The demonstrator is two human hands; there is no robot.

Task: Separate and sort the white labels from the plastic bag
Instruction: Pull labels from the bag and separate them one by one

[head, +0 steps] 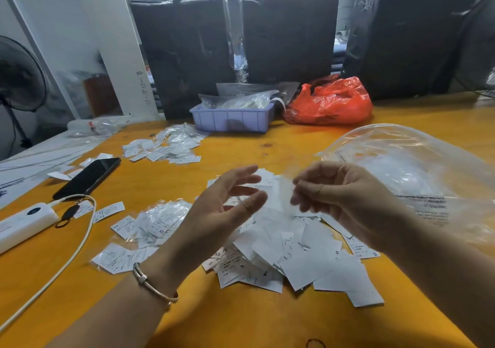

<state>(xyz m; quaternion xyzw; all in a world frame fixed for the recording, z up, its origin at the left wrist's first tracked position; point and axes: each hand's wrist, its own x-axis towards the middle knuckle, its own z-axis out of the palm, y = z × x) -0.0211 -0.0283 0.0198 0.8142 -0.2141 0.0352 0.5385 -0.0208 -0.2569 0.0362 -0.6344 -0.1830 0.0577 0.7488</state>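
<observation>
A loose pile of white labels (308, 256) lies on the orange table (241, 318) under my hands. A large clear plastic bag (407, 160) lies behind my right hand. My left hand (219, 211) hovers over the pile's left edge with its fingers spread and relaxed, holding nothing. Opposite it, my right hand (340, 200) has its fingers curled and pinches a pale, blurred label (284, 187) at the fingertips. Small clear packets of labels (160, 221) lie to the left of the pile. Another spread of labels (171, 146) lies farther back.
A lavender tray (233, 120) with clear bags and a red plastic bag (332, 101) stand at the back, before black wrapped bundles (289, 34). A black phone (88, 177), a white power block (24, 224) and its cable (67, 262) lie at the left. A fan (18, 77) stands off the table's left.
</observation>
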